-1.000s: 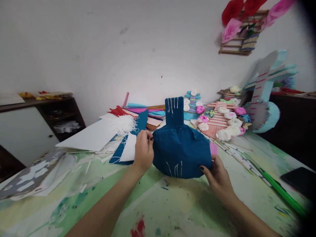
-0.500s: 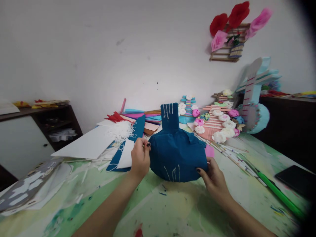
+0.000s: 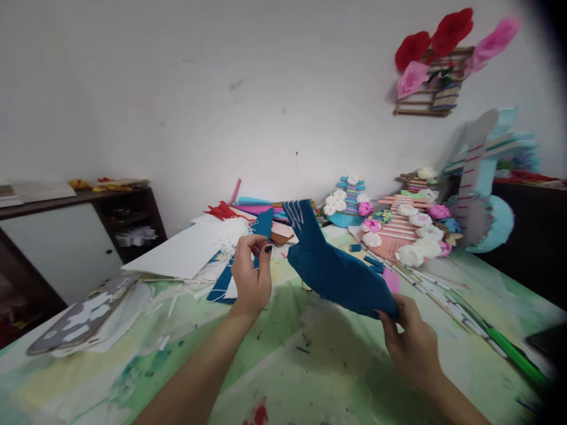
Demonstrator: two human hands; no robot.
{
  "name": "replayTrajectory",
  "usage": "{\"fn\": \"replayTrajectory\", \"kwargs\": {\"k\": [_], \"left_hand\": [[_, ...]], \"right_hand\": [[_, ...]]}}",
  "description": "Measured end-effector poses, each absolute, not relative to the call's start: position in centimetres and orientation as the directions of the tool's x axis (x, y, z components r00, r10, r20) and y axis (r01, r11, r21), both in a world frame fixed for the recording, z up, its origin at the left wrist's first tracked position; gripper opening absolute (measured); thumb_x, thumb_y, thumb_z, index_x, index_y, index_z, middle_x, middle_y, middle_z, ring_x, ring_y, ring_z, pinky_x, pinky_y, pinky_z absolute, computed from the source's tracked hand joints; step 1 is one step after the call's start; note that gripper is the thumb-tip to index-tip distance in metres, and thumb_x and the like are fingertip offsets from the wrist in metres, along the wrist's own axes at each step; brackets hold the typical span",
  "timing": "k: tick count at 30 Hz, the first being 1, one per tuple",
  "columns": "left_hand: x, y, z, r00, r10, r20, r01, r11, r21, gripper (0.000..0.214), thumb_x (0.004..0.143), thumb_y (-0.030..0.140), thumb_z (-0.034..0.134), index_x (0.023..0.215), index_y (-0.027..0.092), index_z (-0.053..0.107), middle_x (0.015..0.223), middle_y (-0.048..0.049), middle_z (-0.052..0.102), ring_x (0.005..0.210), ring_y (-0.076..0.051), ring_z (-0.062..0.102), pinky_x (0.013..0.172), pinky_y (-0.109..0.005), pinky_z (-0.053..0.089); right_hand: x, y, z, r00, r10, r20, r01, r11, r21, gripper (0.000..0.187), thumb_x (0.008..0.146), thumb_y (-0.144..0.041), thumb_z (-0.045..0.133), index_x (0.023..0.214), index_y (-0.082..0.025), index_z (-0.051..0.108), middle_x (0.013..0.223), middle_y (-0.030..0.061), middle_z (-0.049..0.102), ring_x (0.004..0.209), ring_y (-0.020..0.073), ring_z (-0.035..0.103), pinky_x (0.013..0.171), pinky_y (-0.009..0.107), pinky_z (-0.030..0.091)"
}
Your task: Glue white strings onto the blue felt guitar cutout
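My right hand (image 3: pixel 414 342) grips the lower right edge of a dark blue guitar-shaped craft (image 3: pixel 341 274) between thumb and fingers. The craft is tilted above the table, its neck pointing up and left, with several short white strings on the neck's end. My left hand (image 3: pixel 252 274) is apart from the craft, to its left, with thumb and forefinger pinched together. A small curl of white string (image 3: pixel 271 247) shows at those fingertips. Behind the left hand lies a tangle of white string (image 3: pixel 233 231) on blue and white sheets.
A white board (image 3: pixel 170 251) and a grey patterned piece (image 3: pixel 88 316) lie left on the paint-stained table (image 3: pixel 283 378). Flower-decorated guitar crafts (image 3: pixel 349 206) stand at the back. Rolled paper sticks (image 3: pixel 436 286), a green tool (image 3: pixel 516 354) and a dark flat object (image 3: pixel 547 342) lie right.
My left hand has come off the blue craft. The craft has turned and tipped, hiding the white strings on its body. Small blue pieces behind it have come into view.
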State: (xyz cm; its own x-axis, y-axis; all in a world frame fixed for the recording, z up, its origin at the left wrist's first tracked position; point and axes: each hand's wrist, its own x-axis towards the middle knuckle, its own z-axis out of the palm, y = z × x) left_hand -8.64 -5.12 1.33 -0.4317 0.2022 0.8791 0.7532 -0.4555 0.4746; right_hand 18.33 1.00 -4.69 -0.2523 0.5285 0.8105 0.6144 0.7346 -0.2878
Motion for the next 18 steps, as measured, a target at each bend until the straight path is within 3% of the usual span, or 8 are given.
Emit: {"fn": "replayTrajectory", "kwargs": {"k": [4,7,18], "left_hand": [[-9.14,-5.35,1.95,-0.432,0.203,0.879,0.759,-0.444,0.476,0.01,0.09,0.029,0.051,0.094,0.02,0.05,0.086,-0.0032,0.053,0.077,-0.015,0.051,0.07,-0.03,0.041],[-9.19,-5.51,2.12,-0.406,0.191,0.893,0.78,-0.436,0.448,0.012,0.087,0.029,0.056,0.09,0.02,0.048,0.083,-0.0016,0.051,0.073,-0.014,0.048,0.066,-0.028,0.039],[-9.06,-6.08,2.41,-0.244,0.138,0.96,0.915,-0.296,0.275,0.003,0.091,0.019,0.046,0.088,0.02,0.044,0.081,-0.0027,0.049,0.075,-0.016,0.047,0.067,-0.03,0.038]], "right_hand": [[18.62,1.21,-4.65,-0.332,0.423,0.843,0.687,0.721,-0.091,0.012,0.088,-0.026,0.042,0.099,-0.024,0.047,0.063,0.0031,0.067,0.035,0.0207,0.058,0.038,0.027,0.034],[18.71,1.32,-4.64,-0.375,0.388,0.842,0.701,0.713,-0.017,0.014,0.088,-0.025,0.041,0.1,-0.023,0.048,0.062,0.0034,0.068,0.032,0.0205,0.055,0.037,0.027,0.033],[18.76,1.52,-4.74,-0.427,0.351,0.834,0.709,0.702,0.068,0.015,0.09,-0.024,0.04,0.102,-0.021,0.047,0.057,0.0029,0.066,0.031,0.0199,0.054,0.036,0.027,0.03]]}}
